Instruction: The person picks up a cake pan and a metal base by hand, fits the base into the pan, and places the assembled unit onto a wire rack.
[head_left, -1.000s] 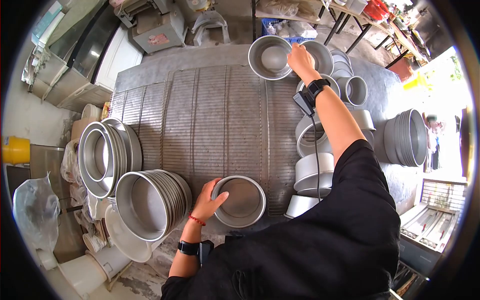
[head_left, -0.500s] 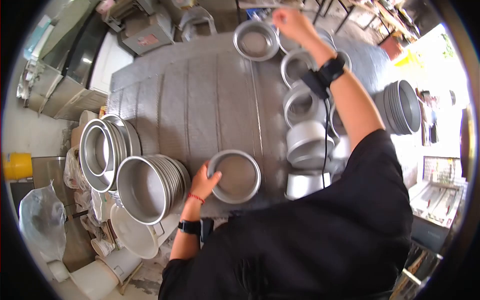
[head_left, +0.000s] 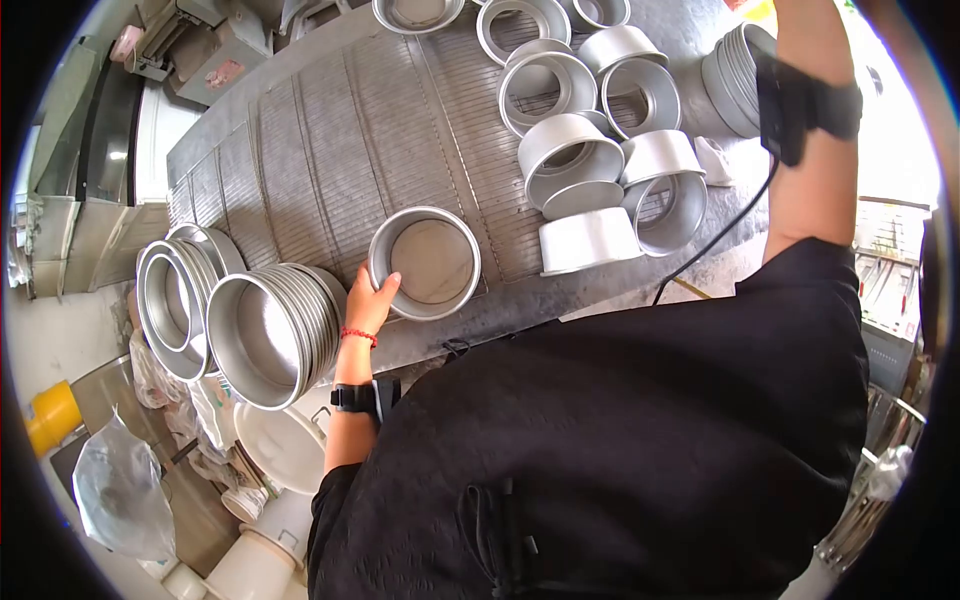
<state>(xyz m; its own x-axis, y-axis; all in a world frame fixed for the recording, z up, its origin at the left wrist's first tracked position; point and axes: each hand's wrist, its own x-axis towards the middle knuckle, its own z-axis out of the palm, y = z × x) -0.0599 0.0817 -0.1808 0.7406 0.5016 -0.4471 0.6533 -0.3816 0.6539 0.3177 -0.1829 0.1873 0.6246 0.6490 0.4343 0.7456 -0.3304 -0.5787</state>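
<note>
My left hand point(head_left: 368, 302) grips the near left side of a round metal cake pan point(head_left: 432, 260), with the thumb over the rim and the fingers outside. The pan rests upright at the table's near edge, its bottom showing. To its left, a nested stack of cake pans point(head_left: 262, 340) lies on its side, beside another stack point(head_left: 172, 308). My right forearm point(head_left: 812, 195) reaches up past the top right edge of the head view, so the right hand is out of sight. Several ring-shaped pans point(head_left: 570, 150) and loose discs point(head_left: 582, 198) stand to the right.
The ribbed metal table point(head_left: 330, 160) spreads ahead. Another stack of pans point(head_left: 738, 80) lies at its far right. A black cable point(head_left: 725, 235) hangs from the right wrist device. White buckets point(head_left: 255, 570) and a clear plastic bag point(head_left: 122, 490) are at the lower left.
The view has shifted, so the table sits higher and further left. My right hand has swung from the far pans to the right, out of view. My left hand stays on the pan.
</note>
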